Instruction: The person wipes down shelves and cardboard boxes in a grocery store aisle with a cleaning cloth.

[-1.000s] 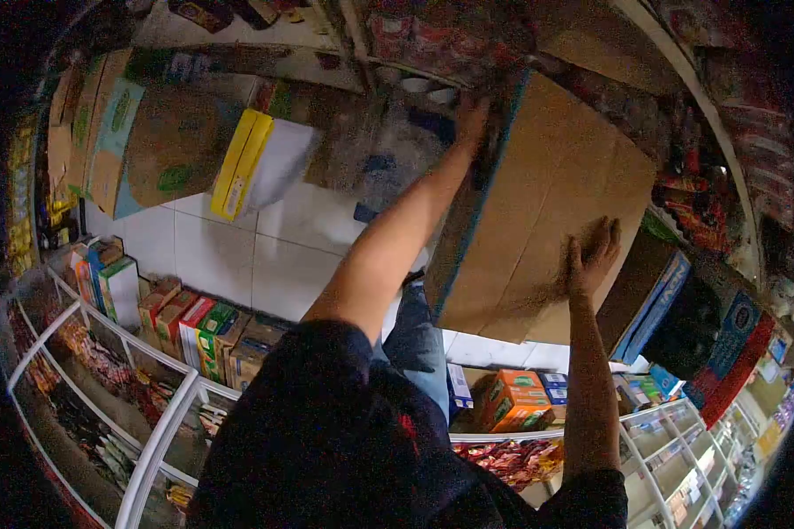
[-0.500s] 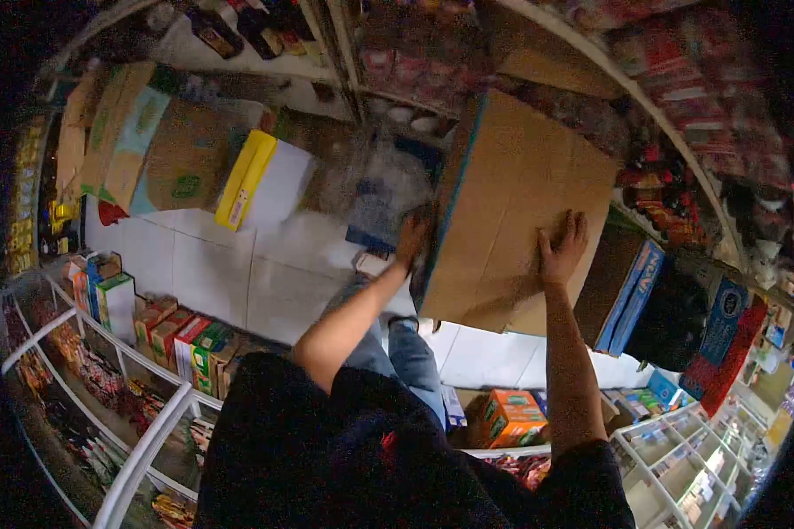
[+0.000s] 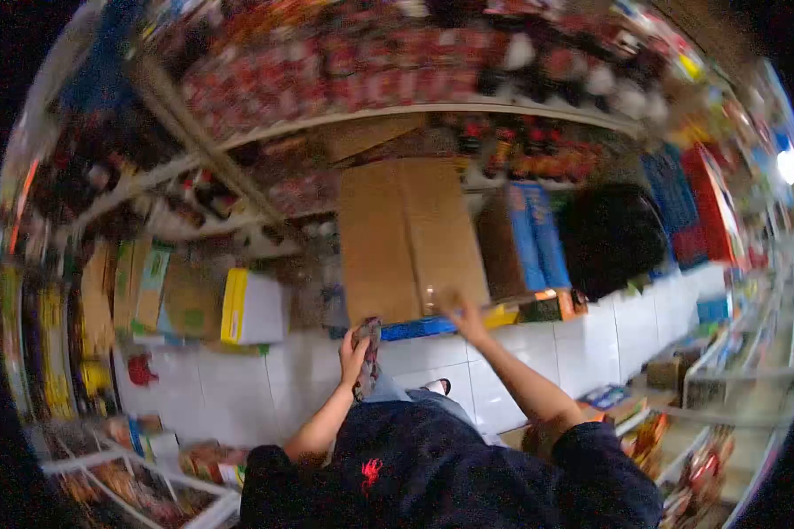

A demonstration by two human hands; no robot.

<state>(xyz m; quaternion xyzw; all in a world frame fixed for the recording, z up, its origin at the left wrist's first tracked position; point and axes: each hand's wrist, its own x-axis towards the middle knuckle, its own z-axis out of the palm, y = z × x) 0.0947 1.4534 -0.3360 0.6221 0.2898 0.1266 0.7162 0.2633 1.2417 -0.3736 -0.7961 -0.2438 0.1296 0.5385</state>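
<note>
A large closed cardboard box (image 3: 379,238) stands in front of me, a seam running down its top face. My left hand (image 3: 355,357) is closed around a flat, long item with a dark mottled pattern (image 3: 370,353), just off the box's near left corner; its exact kind I cannot tell. Over the near right part of the box, my right hand (image 3: 469,319) has its blurred fingers stretched toward the cardboard, with nothing visible in them. A blue strip (image 3: 419,329) shows below the box's near edge.
Right of the box are blue-sided cartons (image 3: 538,234), a black bag (image 3: 613,234) and a red box (image 3: 710,203). A yellow-and-white box (image 3: 254,304) and more cartons (image 3: 194,295) stand left. Loaded shelves (image 3: 370,75) rise behind; display racks (image 3: 150,480) flank me on white floor tiles (image 3: 309,370).
My view has swung right, and the big box now sits squarely before me. My left hand has left its side and now holds the mottled item; my right hand has shifted to its near edge.
</note>
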